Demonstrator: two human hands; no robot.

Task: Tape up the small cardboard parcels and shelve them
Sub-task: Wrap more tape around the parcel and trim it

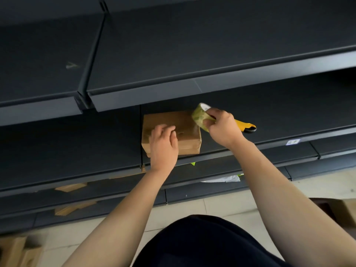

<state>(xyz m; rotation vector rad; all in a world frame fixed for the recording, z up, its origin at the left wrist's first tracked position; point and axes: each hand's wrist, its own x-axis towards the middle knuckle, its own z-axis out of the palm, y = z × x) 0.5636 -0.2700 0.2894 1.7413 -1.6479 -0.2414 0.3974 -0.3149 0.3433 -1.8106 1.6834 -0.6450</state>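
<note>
A small brown cardboard parcel (183, 124) lies on a dark metal shelf (279, 116) at the middle of the view. My left hand (163, 145) rests flat on the parcel's front left part, fingers spread over its top. My right hand (223, 128) grips a roll of clear tape (199, 116) at the parcel's far right corner. A yellow and black utility knife (246, 126) lies on the shelf just behind my right hand.
Another dark shelf (192, 87) overhangs closely above the parcel. Lower shelves hold flat cardboard pieces (71, 186) and a white scrap (225, 179). Cardboard boxes stand on the tiled floor at the lower left (17, 251) and at the right (344, 211).
</note>
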